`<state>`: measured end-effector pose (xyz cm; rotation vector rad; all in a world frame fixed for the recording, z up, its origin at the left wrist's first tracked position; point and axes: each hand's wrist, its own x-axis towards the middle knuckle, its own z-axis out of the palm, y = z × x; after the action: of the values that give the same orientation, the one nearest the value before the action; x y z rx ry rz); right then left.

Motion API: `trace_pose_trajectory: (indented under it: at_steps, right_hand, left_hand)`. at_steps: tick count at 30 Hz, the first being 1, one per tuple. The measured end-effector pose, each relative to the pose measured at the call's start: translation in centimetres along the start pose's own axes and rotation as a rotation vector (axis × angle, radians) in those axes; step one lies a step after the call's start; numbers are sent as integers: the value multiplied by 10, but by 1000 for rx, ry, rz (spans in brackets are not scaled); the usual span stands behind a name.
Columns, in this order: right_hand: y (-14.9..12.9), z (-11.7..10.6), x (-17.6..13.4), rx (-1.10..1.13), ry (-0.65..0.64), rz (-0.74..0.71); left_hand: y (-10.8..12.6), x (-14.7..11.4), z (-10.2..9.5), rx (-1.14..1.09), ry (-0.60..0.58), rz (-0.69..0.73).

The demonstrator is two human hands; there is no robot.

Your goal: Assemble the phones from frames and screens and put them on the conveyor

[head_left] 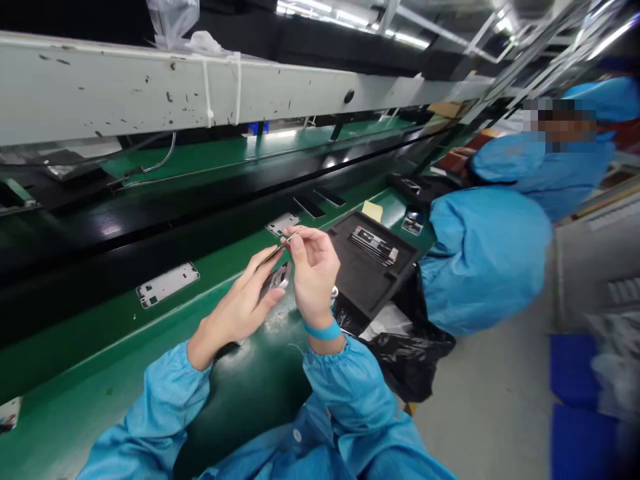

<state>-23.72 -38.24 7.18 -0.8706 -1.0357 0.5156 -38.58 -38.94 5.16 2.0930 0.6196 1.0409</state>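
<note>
My left hand (243, 297) is closed around a grey phone housing (277, 279) with a rounded, silvery edge. Its fingers lie along the top and its thumb presses the near side. A thin dark piece (273, 255) shows edge-on at those fingertips; I cannot tell whether it belongs to the housing. With thumb and fingertips pinched, my right hand (315, 267) holds the end of something slender just above the housing; its kind is unclear. Behind my fingers a white phone frame (283, 224) lies on the green bench. Another phone frame (169, 284) lies to the left.
A black foam tray (345, 260) right of my hands bears stacked phone parts (373, 244). Two dark panels (309, 207) lie beyond, near a yellow paper (373, 211). A black plastic bag (413, 360) hangs at the bench edge. A co-worker in blue (490, 247) sits at right.
</note>
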Motion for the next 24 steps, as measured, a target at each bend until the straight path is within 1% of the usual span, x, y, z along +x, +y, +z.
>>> trace_pose_trajectory:
  at_steps: [3, 5, 7, 10, 12, 13, 14, 15, 17, 18, 19, 21, 22, 24]
  right_hand:
    - [5, 7, -3, 10, 46, 41]
    - [6, 10, -5, 14, 67, 40]
    - [6, 11, -4, 31, 62, 30]
    - [6, 6, 3, 47, 16, 17]
    - [10, -1, 8, 23, -35, -1]
    - [14, -6, 10, 2, -69, -13]
    - [21, -11, 10, -25, -102, -23]
    - [30, -16, 8, -67, -135, -21]
    - [53, -26, -3, -240, -242, 56]
    - [67, -30, -11, -347, -302, 117]
    - [80, -33, -22, -479, -393, 197]
    - [104, -36, -44, -575, -487, 274]
    - [113, -36, -54, -603, -503, 289]
    - [125, -37, -69, -634, -498, 302]
  left_hand:
    - [-3, 1, -1, 20, -4, -26]
    - [-5, 1, 0, 49, -4, -34]
    - [-5, 0, 1, 83, -4, -37]
    - [-5, 1, 0, 97, -18, -30]
    - [-6, 2, -5, 87, -26, -12]
    - [-7, 3, -9, 83, -12, -9]
    - [-9, 3, -14, 75, 25, -21]
    - [-11, 4, -20, 54, 91, -51]
    - [-15, 4, -34, -64, 268, -155]
    - [-15, 4, -41, -172, 350, -221]
    - [-14, 3, -47, -305, 407, -286]
    - [-7, 0, -56, -581, 434, -381]
    - [-1, -2, -58, -696, 419, -411]
    - [10, -4, -59, -853, 377, -436]
